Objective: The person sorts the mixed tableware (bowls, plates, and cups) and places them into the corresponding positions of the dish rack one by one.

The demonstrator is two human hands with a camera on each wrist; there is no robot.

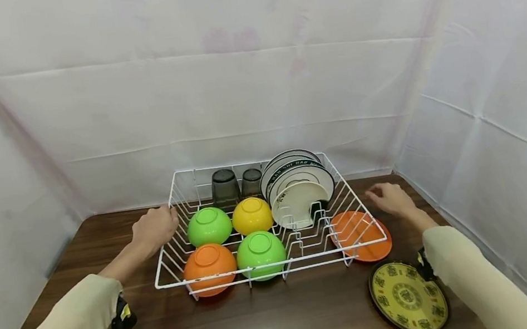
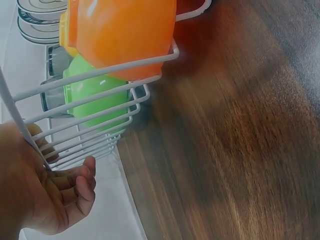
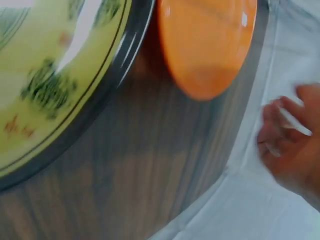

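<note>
Four upturned bowls sit in a square: a green bowl [image 1: 208, 225] and a yellow bowl [image 1: 252, 215] far, an orange bowl [image 1: 208, 261] and a second green bowl [image 1: 260, 248] near. Behind them stand two dark cups [image 1: 224, 188] and upright white plates [image 1: 296, 182]. On the right of the wooden table [image 1: 265, 321], an orange plate [image 1: 361, 235] lies beyond a yellow patterned plate [image 1: 408, 297]

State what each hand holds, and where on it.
Left hand grips the rack by its left rim wire. Right hand holds nothing, hovering off the rack's right side.
</note>
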